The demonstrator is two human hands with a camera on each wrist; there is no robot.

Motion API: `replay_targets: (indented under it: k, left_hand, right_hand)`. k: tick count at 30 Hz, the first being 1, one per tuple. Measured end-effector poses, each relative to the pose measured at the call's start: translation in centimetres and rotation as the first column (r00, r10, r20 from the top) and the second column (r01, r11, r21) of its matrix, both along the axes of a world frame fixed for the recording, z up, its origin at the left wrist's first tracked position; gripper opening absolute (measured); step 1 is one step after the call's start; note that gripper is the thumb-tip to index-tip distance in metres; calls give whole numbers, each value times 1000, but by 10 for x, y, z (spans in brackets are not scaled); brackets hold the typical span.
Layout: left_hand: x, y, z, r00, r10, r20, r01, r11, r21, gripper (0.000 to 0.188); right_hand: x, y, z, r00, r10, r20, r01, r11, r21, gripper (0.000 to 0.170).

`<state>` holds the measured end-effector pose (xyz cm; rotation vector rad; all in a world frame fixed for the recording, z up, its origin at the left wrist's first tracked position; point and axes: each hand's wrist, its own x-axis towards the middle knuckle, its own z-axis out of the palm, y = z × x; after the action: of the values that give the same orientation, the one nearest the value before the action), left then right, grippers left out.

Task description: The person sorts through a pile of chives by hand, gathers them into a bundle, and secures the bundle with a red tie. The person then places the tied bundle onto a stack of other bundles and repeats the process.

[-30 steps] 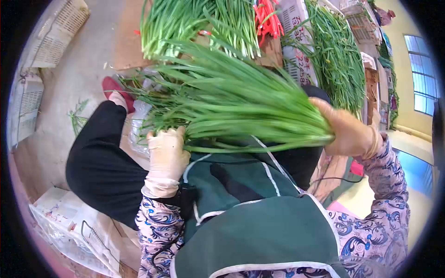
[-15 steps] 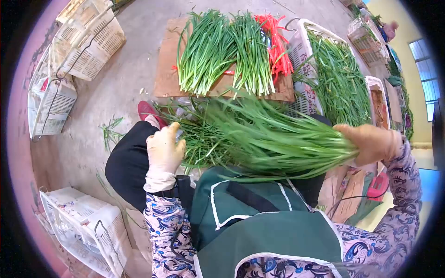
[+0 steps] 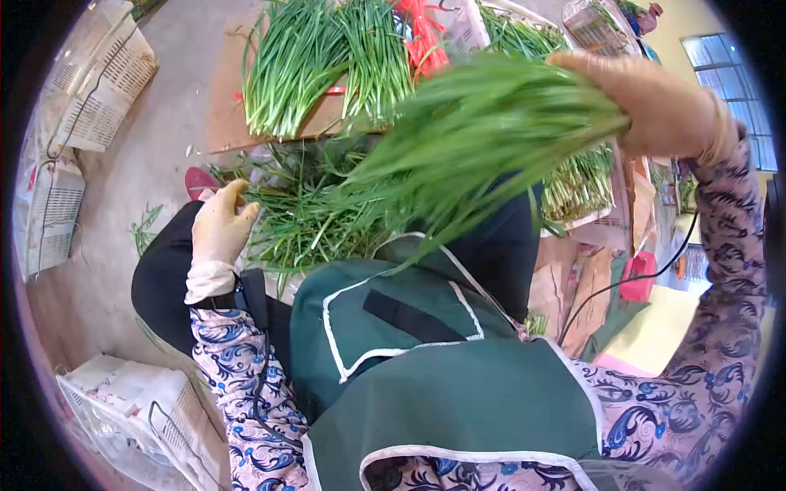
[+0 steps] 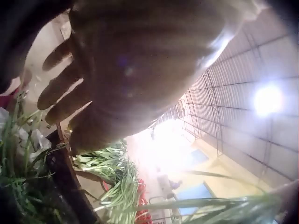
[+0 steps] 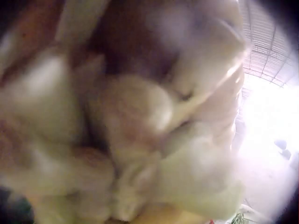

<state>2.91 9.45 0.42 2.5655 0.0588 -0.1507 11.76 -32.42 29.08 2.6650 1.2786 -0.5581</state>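
Observation:
My gloved right hand (image 3: 667, 106) grips a bunch of garlic chives (image 3: 508, 123) by its pale stem ends, raised at the upper right of the head view. The long green leaves fan out to the left, blurred by motion. Close up in the right wrist view, curled glove fingers (image 5: 135, 107) press round the pale stems. My gloved left hand (image 3: 219, 233) is over the left knee and holds nothing; its fingers (image 4: 60, 84) are spread in the left wrist view. Beside it lies a heap of loose leaves (image 3: 307, 225) in front of the lap.
Sorted chives (image 3: 299, 74) lie on a brown board (image 3: 225, 106) beyond the heap, beside red ties (image 3: 426, 41). A white crate (image 3: 467, 33) of chives stands right of the board, partly hidden by the raised bunch. More white crates (image 3: 106, 90) stand at the left.
My right hand has lifted the bunch up from over the lap, and the leaves swing. My left hand has come away from the leaves and shifted left.

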Motion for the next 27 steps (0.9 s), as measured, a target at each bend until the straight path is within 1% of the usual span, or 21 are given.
replay_targets:
  k: [2,3,4,5,6,7,8,10,11,12,13,14,15,17,19,20,21,22,23,26,27]
  left_hand:
    - [-1,-1,-3,1000,-18,-21,18,1000,3,41]
    - [2,-2,-3,999,-29,-24,29,1000,1,41]
    - [3,-3,-2,999,-24,-30,23,999,-31,41]
    - [2,-6,-2,999,-26,-43,23,998,-54,41]
    - [4,-12,6,998,-21,-57,17,997,-73,42]
    - [5,-12,13,998,-17,-67,11,997,-79,42]
    - [7,-10,6,999,-35,-41,31,996,-81,44]
    - [12,-11,1,1000,-31,-4,31,997,-75,45]
    - [11,-7,0,1000,-18,6,19,998,-65,45]
    - [11,-8,2,1000,10,-2,-10,997,-75,45]
    - [11,-10,9,999,32,-4,-32,997,-73,45]
    - [13,-10,11,997,72,-12,-73,991,-115,45]
    - [16,-11,11,994,105,-22,-107,982,-157,45]
    - [27,-10,14,991,133,30,-125,974,-189,46]
    - [41,-4,13,984,171,58,-154,961,-232,46]
    - [52,2,11,980,191,62,-169,951,-260,46]
    - [64,8,6,975,211,66,-184,939,-289,46]
    - [79,19,-6,971,223,87,-184,929,-321,46]
    - [89,28,-15,958,272,95,-225,911,-347,46]
    - [120,41,-47,904,415,102,-338,840,-425,48]
    - [132,43,-63,898,428,104,-344,829,-441,48]
  right_hand:
    - [-1,10,14,984,90,157,-62,982,-178,58]
    - [-3,18,27,982,116,147,-62,943,-327,63]
    - [-3,23,33,981,148,129,-71,882,-466,68]
    - [2,24,32,954,199,226,-146,962,-230,52]
    - [-5,35,43,945,200,257,-99,928,-358,47]
    - [-10,44,47,957,155,244,-34,898,-439,48]
    - [-14,52,50,965,113,235,26,854,-519,49]
    - [-11,58,54,986,-71,154,152,767,-623,64]
    - [-1,51,57,987,-131,93,160,857,-490,65]
    - [13,33,62,984,-177,13,171,922,-347,65]
    - [25,20,66,976,-205,-70,188,962,-197,66]
    - [30,13,64,942,-330,-68,326,943,-63,67]
    - [34,14,64,916,-401,-28,400,916,-38,67]
    - [48,24,64,845,-533,45,533,846,17,66]
    - [76,29,44,840,-541,-36,528,801,283,67]
    - [89,35,31,841,-536,-79,518,753,405,67]
    - [88,58,17,764,-646,16,561,675,480,64]
    - [86,78,3,660,-745,96,584,589,558,62]
    - [112,70,-15,703,-689,-179,659,535,529,58]
    - [174,82,-126,775,-593,-219,553,469,689,34]
    - [173,114,-157,592,-536,-602,781,198,592,24]
